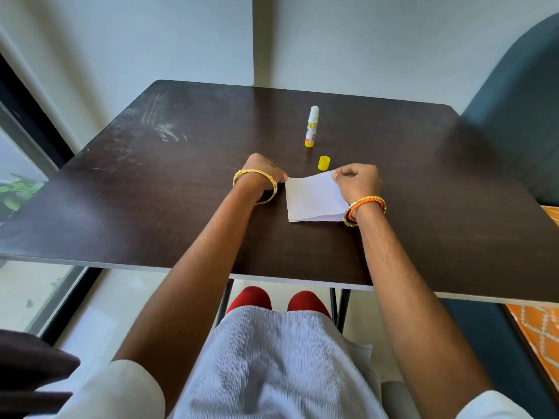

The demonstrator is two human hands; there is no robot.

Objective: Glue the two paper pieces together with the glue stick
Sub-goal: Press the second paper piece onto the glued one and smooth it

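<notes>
Two white paper pieces (pixel 313 199) lie stacked on the dark table (pixel 151 192), the upper one lifted at its far right corner. My right hand (pixel 358 182) pinches that raised corner. My left hand (pixel 264 172) pinches the papers' far left corner with curled fingers. An uncapped glue stick (pixel 311 127), yellow and white, stands upright beyond the papers. Its yellow cap (pixel 323 163) sits on the table between the stick and the papers, just beyond my right hand.
A dark blue upholstered chair (pixel 520 116) stands at the table's right. White walls close the far side. A window with a dark frame (pixel 27 146) runs along the left. White smears (pixel 165 128) mark the table's far left.
</notes>
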